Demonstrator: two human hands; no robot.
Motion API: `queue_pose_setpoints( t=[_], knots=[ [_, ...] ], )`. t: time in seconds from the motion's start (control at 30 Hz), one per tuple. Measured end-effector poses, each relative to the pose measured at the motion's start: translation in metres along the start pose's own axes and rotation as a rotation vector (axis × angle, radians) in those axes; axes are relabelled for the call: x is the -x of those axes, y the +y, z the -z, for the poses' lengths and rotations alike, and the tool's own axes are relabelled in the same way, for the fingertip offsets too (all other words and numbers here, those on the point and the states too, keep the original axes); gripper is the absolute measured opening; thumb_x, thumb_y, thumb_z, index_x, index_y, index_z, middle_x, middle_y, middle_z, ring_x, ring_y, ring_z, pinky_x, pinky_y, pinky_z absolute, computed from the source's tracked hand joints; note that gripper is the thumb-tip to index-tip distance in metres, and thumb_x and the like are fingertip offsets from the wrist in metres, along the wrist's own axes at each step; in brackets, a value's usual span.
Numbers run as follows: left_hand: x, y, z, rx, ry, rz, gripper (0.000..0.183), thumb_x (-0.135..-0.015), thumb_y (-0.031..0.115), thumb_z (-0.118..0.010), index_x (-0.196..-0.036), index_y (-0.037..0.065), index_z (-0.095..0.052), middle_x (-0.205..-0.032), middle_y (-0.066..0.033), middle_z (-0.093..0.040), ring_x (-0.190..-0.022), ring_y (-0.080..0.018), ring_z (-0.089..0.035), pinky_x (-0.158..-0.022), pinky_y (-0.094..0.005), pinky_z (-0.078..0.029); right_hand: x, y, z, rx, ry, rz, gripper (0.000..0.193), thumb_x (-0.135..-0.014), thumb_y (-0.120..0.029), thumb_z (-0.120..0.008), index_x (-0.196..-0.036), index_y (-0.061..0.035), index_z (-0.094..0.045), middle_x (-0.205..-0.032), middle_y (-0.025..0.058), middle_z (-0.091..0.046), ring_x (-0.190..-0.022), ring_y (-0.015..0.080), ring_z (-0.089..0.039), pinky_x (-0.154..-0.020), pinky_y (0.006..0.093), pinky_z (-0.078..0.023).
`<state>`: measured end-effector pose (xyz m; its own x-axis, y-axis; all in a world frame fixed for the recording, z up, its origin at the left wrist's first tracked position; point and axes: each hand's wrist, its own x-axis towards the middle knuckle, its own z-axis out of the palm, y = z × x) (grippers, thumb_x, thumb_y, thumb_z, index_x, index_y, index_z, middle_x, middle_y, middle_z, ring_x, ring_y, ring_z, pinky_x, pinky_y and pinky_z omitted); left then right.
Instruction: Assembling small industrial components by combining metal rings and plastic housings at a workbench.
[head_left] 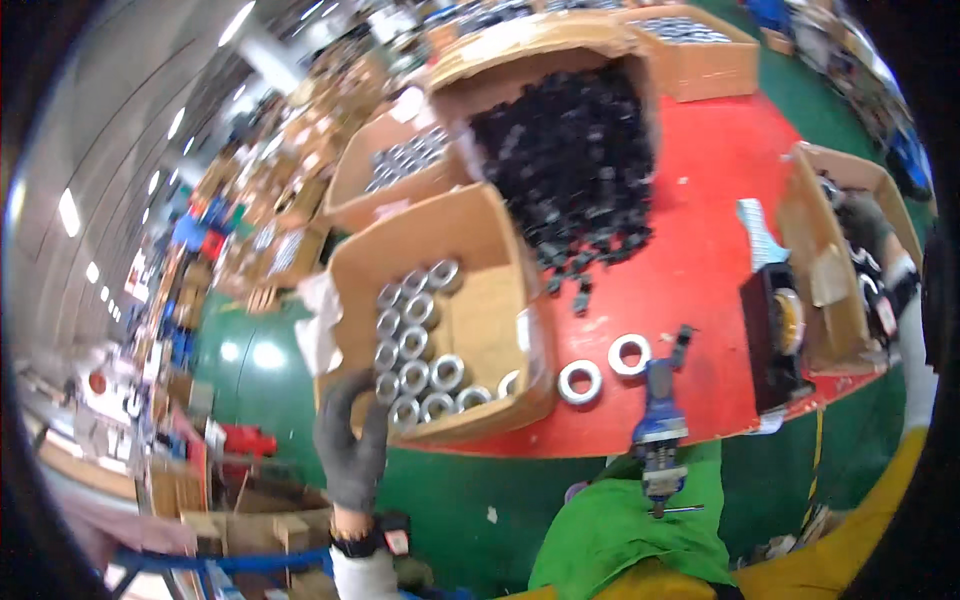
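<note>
My left hand (350, 445), in a grey glove, is at the near left corner of an open cardboard box (430, 228). Its thumb stands apart from the fingers and nothing shows between them; whether it touches the cardboard I cannot tell. Inside that box stand several silver metal rings (412, 343). My right hand (866, 224), also gloved in grey, reaches into a cardboard box (830, 275) at the right, among dark and metallic parts. Its fingers are blurred and partly hidden. Two more metal rings, a nearer one (580, 383) and a farther one (629, 355), lie on the red table (700, 240).
A blue vise (660, 430) sits at the table's near edge, with a small black part (683, 345) behind it. Black pieces (570, 150) spill from a large tipped box (545, 50). A black tape dispenser (768, 340) stands beside the right box. More ring boxes (700, 65) are behind.
</note>
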<state>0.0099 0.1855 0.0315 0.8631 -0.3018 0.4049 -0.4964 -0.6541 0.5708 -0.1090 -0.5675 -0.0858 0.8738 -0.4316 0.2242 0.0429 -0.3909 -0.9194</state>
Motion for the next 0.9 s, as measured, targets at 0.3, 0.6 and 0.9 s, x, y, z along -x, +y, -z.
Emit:
queue_pose_setpoints(
  t=[0.3,0.6,0.9],
  knots=[
    [-0.102,-0.089,0.017,-0.069,-0.595,0.265,0.035,-0.085,0.021,-0.059,-0.111,-0.001,-0.058,-0.106,-0.0129,-0.063,-0.095,-0.0195,-0.059,-0.084,-0.0313,-0.045,0.107,-0.161,-0.091,-0.173,0.302,-0.302,0.023,-0.084,-0.021,-0.065,-0.102,-0.0078,-0.063,-0.096,0.0057,-0.063,-0.086,0.0152,-0.059,-0.074,0.0270,-0.047],
    [-0.133,-0.084,-0.077,-0.585,-1.298,-0.083,0.045,-0.072,0.032,-0.063,-0.112,0.011,-0.062,-0.111,-0.0135,-0.062,-0.099,-0.0287,-0.060,-0.087,-0.0356,-0.045,0.132,-0.094,-0.076,0.574,0.218,0.074,0.023,-0.089,-0.019,-0.055,-0.106,-0.0026,-0.055,-0.101,0.0061,-0.058,-0.094,0.0161,-0.053,-0.087,0.0272,-0.040],
    [-0.116,-0.111,-0.121,-0.801,-1.295,-0.456,0.032,-0.063,0.019,-0.059,-0.090,0.004,-0.067,-0.085,-0.0207,-0.064,-0.082,-0.0355,-0.063,-0.070,-0.0432,-0.050,0.139,-0.128,-0.092,0.713,0.319,0.037,0.021,-0.085,-0.024,-0.063,-0.098,-0.0072,-0.065,-0.093,0.0092,-0.066,-0.082,0.0194,-0.060,-0.071,0.0300,-0.047]
  ],
)
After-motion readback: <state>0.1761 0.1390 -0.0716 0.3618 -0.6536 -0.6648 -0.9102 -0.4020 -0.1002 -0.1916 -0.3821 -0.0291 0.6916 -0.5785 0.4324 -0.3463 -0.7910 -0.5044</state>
